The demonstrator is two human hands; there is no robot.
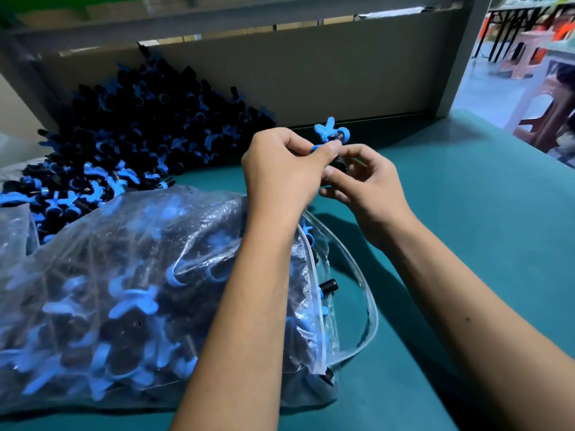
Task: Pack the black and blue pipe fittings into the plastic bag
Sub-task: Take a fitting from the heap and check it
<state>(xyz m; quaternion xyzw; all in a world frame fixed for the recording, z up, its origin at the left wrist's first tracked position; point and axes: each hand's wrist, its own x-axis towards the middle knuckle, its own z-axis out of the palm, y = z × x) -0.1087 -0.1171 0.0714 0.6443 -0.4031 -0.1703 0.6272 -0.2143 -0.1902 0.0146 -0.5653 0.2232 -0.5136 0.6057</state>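
Pinching small fittings (331, 136) between them, left hand (280, 172) and right hand (367, 188) hold light, rigid plastic best gripped by its black barrel.

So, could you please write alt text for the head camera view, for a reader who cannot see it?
Two bare hands, left hand and right hand, together hold black and blue pipe fittings above a green table. A nearly full plastic bag lies lower left, mouth open, with a loose pile of fittings behind it.

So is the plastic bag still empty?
No, the plastic bag is already stuffed with black and blue pipe fittings, showing through its clear side.
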